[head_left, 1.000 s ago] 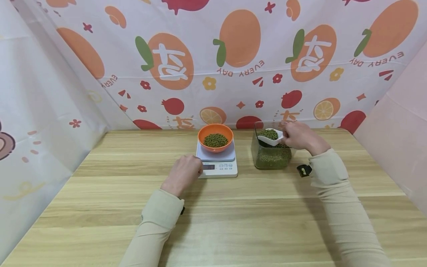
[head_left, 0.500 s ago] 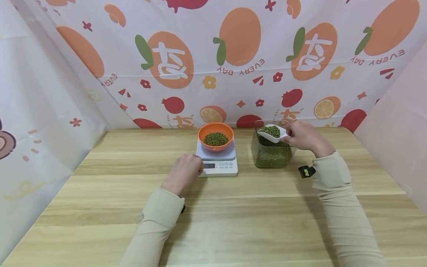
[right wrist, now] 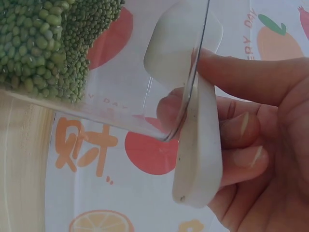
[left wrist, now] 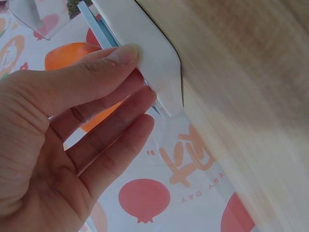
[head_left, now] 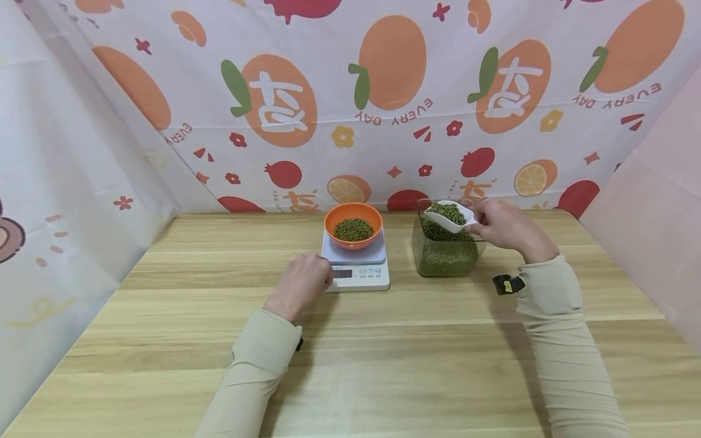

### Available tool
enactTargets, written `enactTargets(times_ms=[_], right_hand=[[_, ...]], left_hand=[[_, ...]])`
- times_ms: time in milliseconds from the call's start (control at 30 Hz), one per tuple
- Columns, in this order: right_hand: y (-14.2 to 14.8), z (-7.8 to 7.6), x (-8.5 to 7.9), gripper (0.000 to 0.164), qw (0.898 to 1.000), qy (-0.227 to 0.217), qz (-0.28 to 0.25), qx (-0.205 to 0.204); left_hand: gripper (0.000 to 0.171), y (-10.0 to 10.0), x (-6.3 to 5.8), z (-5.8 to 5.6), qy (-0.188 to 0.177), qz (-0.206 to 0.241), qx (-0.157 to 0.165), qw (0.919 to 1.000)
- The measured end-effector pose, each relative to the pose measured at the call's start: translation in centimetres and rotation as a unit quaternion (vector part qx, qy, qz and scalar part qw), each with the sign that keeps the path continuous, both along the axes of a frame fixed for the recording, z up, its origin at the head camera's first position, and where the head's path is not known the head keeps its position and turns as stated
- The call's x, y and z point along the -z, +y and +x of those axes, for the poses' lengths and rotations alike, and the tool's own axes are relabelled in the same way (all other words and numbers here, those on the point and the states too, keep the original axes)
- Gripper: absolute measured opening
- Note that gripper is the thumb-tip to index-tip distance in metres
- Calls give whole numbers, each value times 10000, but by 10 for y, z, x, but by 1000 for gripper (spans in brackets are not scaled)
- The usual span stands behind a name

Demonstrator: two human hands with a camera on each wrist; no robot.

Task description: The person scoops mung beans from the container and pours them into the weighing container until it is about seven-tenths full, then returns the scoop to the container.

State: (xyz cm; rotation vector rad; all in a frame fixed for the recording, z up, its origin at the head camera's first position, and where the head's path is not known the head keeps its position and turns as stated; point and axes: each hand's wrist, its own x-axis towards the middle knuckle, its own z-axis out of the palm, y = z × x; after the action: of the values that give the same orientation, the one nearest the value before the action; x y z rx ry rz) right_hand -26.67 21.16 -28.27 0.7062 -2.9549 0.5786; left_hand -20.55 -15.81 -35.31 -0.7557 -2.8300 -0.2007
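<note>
My right hand [head_left: 512,226] grips the handle of a white scoop [right wrist: 205,159]. The scoop, heaped with mung beans [head_left: 449,212], is just above the open top of a clear container [head_left: 420,252] of mung beans. In the right wrist view, the container's corner partly covers the scoop. My left hand [head_left: 303,283] holds the front left corner of a white kitchen scale [head_left: 364,278]; the left wrist view shows the thumb on its edge and the other fingers bent loosely. On the scale's platform stands an orange bowl [head_left: 353,211] with mung beans in it.
The wooden table [head_left: 383,365] ends at a printed curtain [head_left: 394,140] behind the scale and container. White cloth [head_left: 82,182] hangs at the left. The container stands a short way right of the scale.
The loaded scoop has risen slightly and shifted a little right above the container, tilting along with my right hand. My left hand stays at the scale.
</note>
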Motion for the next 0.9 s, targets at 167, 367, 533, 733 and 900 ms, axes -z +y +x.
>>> enactTargets(times_ms=[167,367,533,733,900], right_hand=[[2,1,0,24,10000,32,-19,38],[1,0,-4,23,9999,72,51,59],[-1,-1,-10,19,9997,181,144,74],[-6,0,-14,19,9998,99,178,39],[-8,-2,-17,20,9998,158,122,-53]], left_hand=[[39,0,0,0,-40,2,-11,10000],[38,-1,0,0,-76,0,-45,10000],[38,0,0,1,-52,-1,-38,10000],[38,0,1,3,9,44,9,10000],[40,0,0,2,68,47,3,10000]])
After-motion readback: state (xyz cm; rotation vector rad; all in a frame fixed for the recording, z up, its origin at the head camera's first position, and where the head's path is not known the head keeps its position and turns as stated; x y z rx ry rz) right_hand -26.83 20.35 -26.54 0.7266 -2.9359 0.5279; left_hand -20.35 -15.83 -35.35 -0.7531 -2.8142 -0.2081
